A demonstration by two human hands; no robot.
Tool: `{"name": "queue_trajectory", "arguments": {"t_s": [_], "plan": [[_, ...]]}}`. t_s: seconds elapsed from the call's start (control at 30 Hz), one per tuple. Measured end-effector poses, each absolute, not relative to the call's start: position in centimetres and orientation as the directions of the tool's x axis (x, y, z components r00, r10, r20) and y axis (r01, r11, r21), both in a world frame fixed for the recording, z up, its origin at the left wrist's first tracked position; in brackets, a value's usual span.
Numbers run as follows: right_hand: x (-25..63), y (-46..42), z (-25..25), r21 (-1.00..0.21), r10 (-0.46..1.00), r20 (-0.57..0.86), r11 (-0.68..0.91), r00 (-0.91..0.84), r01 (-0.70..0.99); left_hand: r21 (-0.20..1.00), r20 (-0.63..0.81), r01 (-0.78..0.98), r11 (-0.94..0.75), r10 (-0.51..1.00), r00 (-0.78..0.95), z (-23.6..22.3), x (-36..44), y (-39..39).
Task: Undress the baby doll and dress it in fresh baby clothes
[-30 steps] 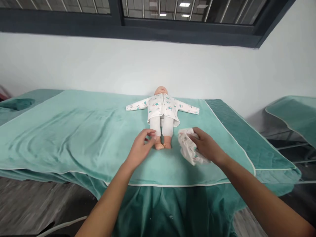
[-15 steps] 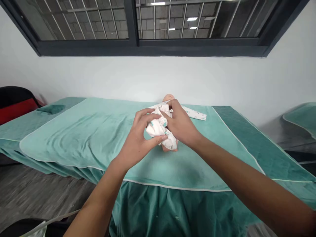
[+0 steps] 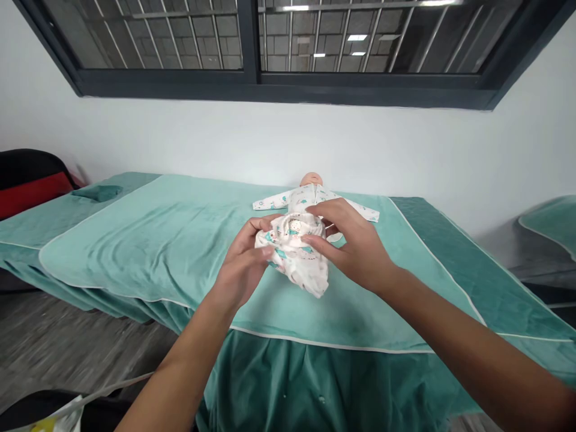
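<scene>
A baby doll [image 3: 311, 191] in a white printed jacket lies on its back on the teal towel [image 3: 148, 240], head toward the wall. Its legs are hidden behind my hands. Both hands hold a bunched white garment with teal prints [image 3: 294, 255] above the towel, in front of the doll. My left hand [image 3: 245, 264] grips its left side with curled fingers. My right hand [image 3: 355, 246] pinches its upper right edge, spreading the opening of the cloth.
The towel covers a bed draped in darker teal cloth [image 3: 472, 270] against a white wall under a dark-framed window. A red and black object [image 3: 27, 186] sits at the far left. Another teal-covered bed [image 3: 553, 222] is at the right edge.
One second ago my right hand alone held the garment on the towel beside the doll's feet. Now both hands hold it lifted in front of the doll and are spreading it.
</scene>
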State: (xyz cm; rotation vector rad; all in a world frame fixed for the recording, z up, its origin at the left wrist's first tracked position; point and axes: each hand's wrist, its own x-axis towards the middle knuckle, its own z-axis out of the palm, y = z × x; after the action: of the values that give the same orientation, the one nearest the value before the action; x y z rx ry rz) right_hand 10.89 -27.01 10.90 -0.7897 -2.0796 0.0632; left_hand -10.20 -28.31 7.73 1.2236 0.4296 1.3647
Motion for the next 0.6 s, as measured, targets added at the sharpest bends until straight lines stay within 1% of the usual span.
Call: {"name": "queue_trajectory", "arguments": {"t_s": [0.03,0.1,0.2,0.27,0.33,0.43,0.53,0.6], "plan": [[10.9,-26.8,10.8,-0.333,0.576,0.723,0.774,-0.381,0.539,0.844,0.397,-0.479,-0.24,0.881,0.257,7.9,-9.9,-28.2],[10.9,-26.5,10.6,-0.379,0.624,0.713,0.728,-0.322,0.571,0.88,0.386,-0.384,-0.28,0.892,0.234,8.5,-9.0,-27.9],[10.9,-26.3,9.9,-0.443,0.665,0.693,0.697,-0.277,0.564,0.92,0.343,-0.238,-0.313,0.934,0.097,9.2,-7.8,-27.1],[11.1,-26.3,9.6,-0.446,0.672,0.681,0.696,-0.292,0.562,0.927,0.297,-0.252,-0.28,0.955,0.031,9.6,-7.4,-26.7],[11.4,-26.4,9.4,-0.412,0.659,0.676,0.709,-0.329,0.572,0.921,0.235,-0.319,-0.223,0.972,-0.001,9.9,-7.3,-26.5],[11.7,-26.6,9.3,-0.309,0.604,0.672,0.754,-0.428,0.58,0.913,0.117,-0.389,-0.123,0.992,-0.038,10.1,-7.3,-26.5],[11.9,-26.4,9.5,-0.228,0.595,0.637,0.753,-0.49,0.618,0.919,0.029,-0.392,-0.031,1.0,-0.011,10.1,-7.3,-26.5],[12.1,-26.3,10.0,-0.221,0.606,0.614,0.747,-0.505,0.627,0.933,0.015,-0.359,-0.014,1.0,0.0,9.9,-7.4,-26.2]]}}
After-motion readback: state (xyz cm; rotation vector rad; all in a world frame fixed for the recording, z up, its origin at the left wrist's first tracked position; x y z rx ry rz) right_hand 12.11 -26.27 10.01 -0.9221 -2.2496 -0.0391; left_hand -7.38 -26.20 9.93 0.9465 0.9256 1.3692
